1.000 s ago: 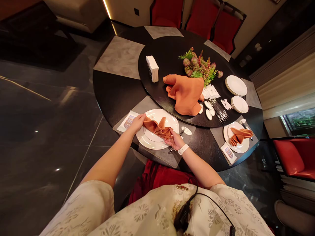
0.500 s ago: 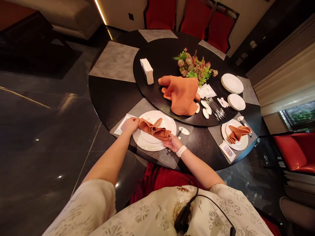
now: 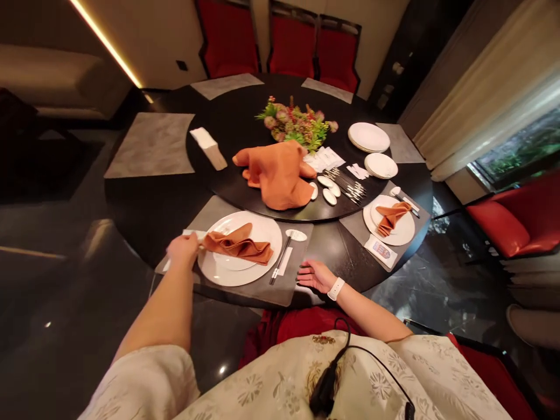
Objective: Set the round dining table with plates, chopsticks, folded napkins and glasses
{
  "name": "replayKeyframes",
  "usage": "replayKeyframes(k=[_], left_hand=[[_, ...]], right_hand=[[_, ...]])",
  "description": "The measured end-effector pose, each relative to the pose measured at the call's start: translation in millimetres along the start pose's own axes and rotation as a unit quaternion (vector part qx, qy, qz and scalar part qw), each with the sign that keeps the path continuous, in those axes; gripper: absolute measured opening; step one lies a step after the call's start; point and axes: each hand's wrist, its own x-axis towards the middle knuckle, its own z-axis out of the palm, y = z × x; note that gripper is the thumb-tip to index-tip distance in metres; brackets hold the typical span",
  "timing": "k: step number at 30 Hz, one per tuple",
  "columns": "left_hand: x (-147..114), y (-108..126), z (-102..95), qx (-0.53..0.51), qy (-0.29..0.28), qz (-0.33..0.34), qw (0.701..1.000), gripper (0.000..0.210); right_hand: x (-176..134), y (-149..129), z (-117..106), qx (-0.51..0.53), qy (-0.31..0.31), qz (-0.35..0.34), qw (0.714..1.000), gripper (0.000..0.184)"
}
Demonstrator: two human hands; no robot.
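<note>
On a white plate (image 3: pixel 210 273), stacked with a smaller one, lies a folded orange napkin (image 3: pixel 238 246). My left hand (image 3: pixel 182 251) is closed at the plate's left edge, its fingertips close to the napkin's left end. Whatever it holds there is hidden, and it partly covers a white packet. My right hand (image 3: pixel 315 276) hovers by the table's front edge, fingers stretched out and nothing in them. Between it and the plate are black chopsticks (image 3: pixel 280 259), a white spoon rest (image 3: pixel 296 235) and a grey placemat (image 3: pixel 286 291).
A large orange cloth bundle (image 3: pixel 282 178) sits on the dark turntable with a flower arrangement (image 3: pixel 301 125), tissues (image 3: pixel 209 149), loose chopsticks (image 3: pixel 345 186) and stacked plates (image 3: pixel 368 137). To the right is another place setting with a folded napkin (image 3: pixel 392 217). Red chairs (image 3: pixel 293 44) stand behind.
My right hand has let go of the napkin's right end and moved right, opening. The left hand has shifted slightly away from the napkin, which now rests on the plate. The view has turned right.
</note>
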Motion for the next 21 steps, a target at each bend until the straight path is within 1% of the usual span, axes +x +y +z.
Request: replayKeyframes(k=[2, 3, 4, 5, 6, 7, 8, 9, 10, 12, 13, 14, 15, 16, 18, 19, 21], left_hand=[[-22, 13, -13.8, 0.009, 0.071, -0.054, 0.996, 0.041], [-34, 23, -19.2, 0.001, 0.122, -0.063, 0.991, 0.043], [-48, 35, -22.4, -0.012, 0.178, -0.058, 0.982, 0.044], [-62, 50, -22.4, -0.026, 0.234, -0.031, 0.971, 0.044], [-77, 69, -18.6, -0.040, 0.279, 0.017, 0.959, 0.043], [-93, 91, -10.5, -0.048, 0.307, 0.080, 0.947, 0.044], [-109, 116, 2.3, -0.048, 0.306, 0.152, 0.939, 0.045], [-127, 144, 19.3, -0.042, 0.282, 0.222, 0.932, 0.047], [-146, 173, 40.1, -0.023, 0.227, 0.286, 0.931, 0.049], [-185, 230, 88.7, 0.040, 0.069, 0.376, 0.923, 0.051], [-203, 254, 113.8, 0.088, -0.017, 0.396, 0.914, 0.052], [-219, 275, 137.6, 0.119, -0.067, 0.400, 0.906, 0.052], [-232, 292, 159.2, 0.148, -0.104, 0.393, 0.902, 0.052], [-243, 304, 177.6, 0.171, -0.121, 0.380, 0.901, 0.052], [-256, 319, 204.5, 0.212, -0.119, 0.349, 0.905, 0.053], [-259, 322, 213.4, 0.231, -0.111, 0.332, 0.908, 0.054], [-261, 326, 224.6, 0.261, -0.089, 0.305, 0.911, 0.058]], right_hand=[[-23, 3, -46, 0.033, 0.012, -0.008, 0.999, 0.024], [-34, 6, -70, 0.052, 0.023, -0.015, 0.998, 0.024], [-46, 9, -95, 0.073, 0.037, -0.021, 0.996, 0.024], [-57, 12, -120, 0.096, 0.052, -0.028, 0.994, 0.024], [-68, 17, -145, 0.120, 0.068, -0.034, 0.990, 0.022], [-79, 21, -169, 0.143, 0.083, -0.042, 0.985, 0.020], [-91, 26, -193, 0.166, 0.097, -0.050, 0.980, 0.017], [-102, 32, -215, 0.188, 0.109, -0.058, 0.974, 0.015], [-113, 37, -237, 0.210, 0.121, -0.067, 0.968, 0.012], [-135, 47, -276, 0.251, 0.144, -0.086, 0.953, 0.009], [-145, 52, -293, 0.271, 0.157, -0.094, 0.945, 0.008], [-154, 57, -309, 0.290, 0.169, -0.102, 0.936, 0.007], [-162, 61, -323, 0.308, 0.181, -0.110, 0.927, 0.007], [-169, 65, -337, 0.325, 0.191, -0.116, 0.919, 0.007], [-179, 71, -360, 0.356, 0.206, -0.122, 0.903, 0.007], [-181, 74, -370, 0.369, 0.213, -0.124, 0.896, 0.008], [-182, 78, -390, 0.394, 0.225, -0.121, 0.883, 0.010]])
